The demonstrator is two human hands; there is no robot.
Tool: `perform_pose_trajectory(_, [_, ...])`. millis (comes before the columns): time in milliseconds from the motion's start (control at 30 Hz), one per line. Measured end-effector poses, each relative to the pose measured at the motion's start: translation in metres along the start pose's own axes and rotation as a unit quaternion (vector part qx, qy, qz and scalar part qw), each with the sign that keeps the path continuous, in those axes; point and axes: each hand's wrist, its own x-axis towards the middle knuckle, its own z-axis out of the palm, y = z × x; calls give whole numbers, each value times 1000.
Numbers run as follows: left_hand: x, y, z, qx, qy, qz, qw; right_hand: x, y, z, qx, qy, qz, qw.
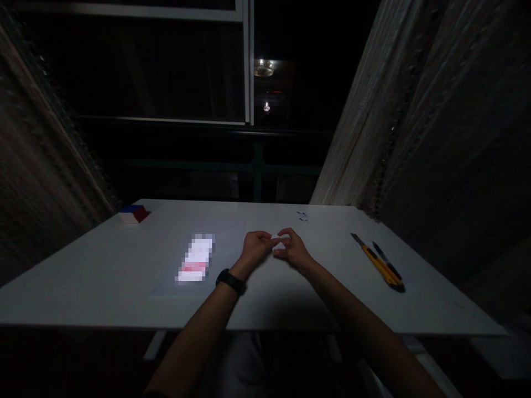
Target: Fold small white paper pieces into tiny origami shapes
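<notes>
Above the middle of the white table [265,309], my left hand [256,247] and my right hand [295,250] meet with bent fingers. Between their fingertips is a small white piece of paper [277,245], pinched from both sides. Most of the piece is covered by the fingers, so its full shape is hidden. A dark watch [231,281] circles my left wrist. Just left of that hand, a lit, pixelated phone screen [196,258] lies on a pale sheet of paper [166,288].
A yellow utility knife [384,268] with its blade out lies at the right beside a dark pen [386,260]. Blue marks [303,216] show beyond my right hand. A puzzle cube [133,214] sits at the far left corner. Curtains [357,127] flank the dark window.
</notes>
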Motion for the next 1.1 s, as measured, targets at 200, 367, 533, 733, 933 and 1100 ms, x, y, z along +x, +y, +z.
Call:
perform_pose_trajectory(200, [0, 0, -1, -14, -35, -6, 999, -1, -4, 3, -6, 40, -7, 999])
perform_pose_trajectory(367, [0, 0, -3, -39, 6, -29, 999, -5, -10, 0, 1, 1, 12, 1000])
perform_pose_trajectory(533, [-2, 6, -5, -75, -7, -53, 996, -6, -16, -5, 16, 9, 24, 1000])
perform_pose_trajectory(733, [-6, 11, -5, -71, -5, -65, 995, -3, -13, -9, -2, 18, 11, 1000])
perform_pose_trajectory(933, [-7, 8, -2, -69, 3, -64, 996, -2, -11, -8, -24, 49, 2, 998])
perform_pose_trajectory(1100, [-5, 8, -1, -86, -19, -45, 995, -2, -14, -7, -31, 69, -25, 997])
